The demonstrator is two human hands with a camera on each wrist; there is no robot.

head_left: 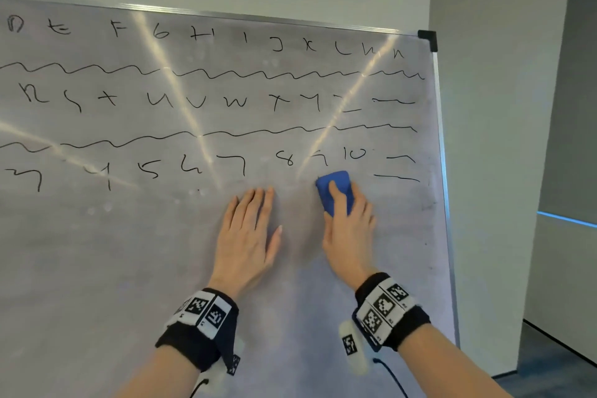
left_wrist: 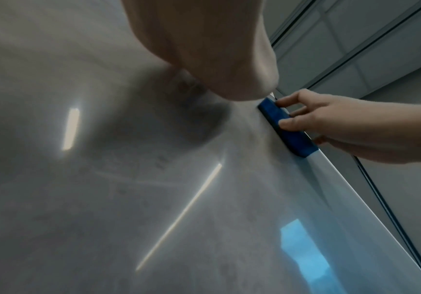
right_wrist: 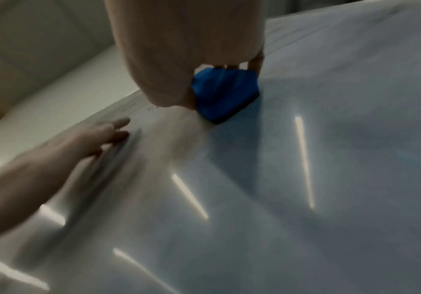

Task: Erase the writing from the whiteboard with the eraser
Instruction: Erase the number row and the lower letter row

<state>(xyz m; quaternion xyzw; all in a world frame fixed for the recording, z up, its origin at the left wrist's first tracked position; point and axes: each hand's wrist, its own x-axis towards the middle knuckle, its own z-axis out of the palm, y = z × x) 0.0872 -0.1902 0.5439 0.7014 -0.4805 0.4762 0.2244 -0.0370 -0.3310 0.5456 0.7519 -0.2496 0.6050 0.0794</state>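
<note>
Here, one blue rectangular foam eraser (head_left: 334, 192) sits gripped in the right hand (head_left: 349, 229), pressed against the one grey-smeared whiteboard (head_left: 129, 252). The left hand (head_left: 248, 236) lies flat beside it, fingers (head_left: 258, 203) released. Three rows of black marker writing (head_left: 200, 100) remain, split by two wavy lines

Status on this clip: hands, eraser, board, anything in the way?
Right hand grips blue block eraser, pressed to grey-white whiteboard just below the 9. Left hand flat on board, fingers straight. Three rows of black writing remain. Nothing blocking.
</note>
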